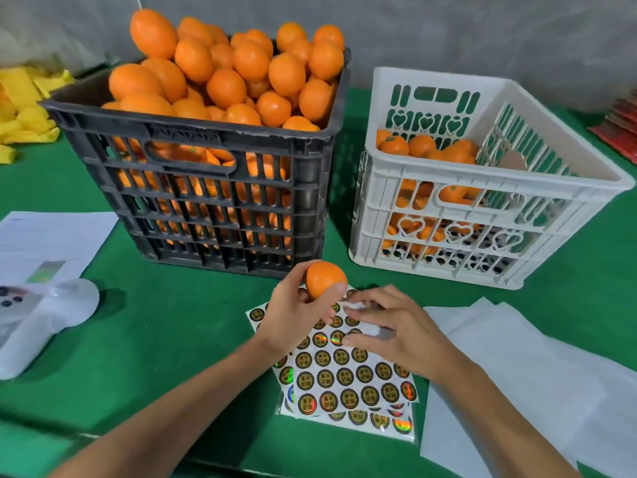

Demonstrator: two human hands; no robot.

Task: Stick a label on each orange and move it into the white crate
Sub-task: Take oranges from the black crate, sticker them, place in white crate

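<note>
My left hand [296,315] holds one orange [325,279] just above the sheets of round gold-and-black labels [348,377], in front of the two crates. My right hand [389,326] lies on the upper right part of the top label sheet, fingers spread and fingertips pressing on the labels; whether a label is pinched I cannot tell. The black crate [206,160] at the back left is heaped with oranges. The white crate [482,201] to its right holds several oranges on its left side.
White paper sheets [510,370] lie at the right of the labels. A printed paper [51,239] and a white plastic device [41,322] lie at the left. Yellow material [24,108] sits at the far left, red items [620,125] at the far right. Green cloth [165,339] covers the table.
</note>
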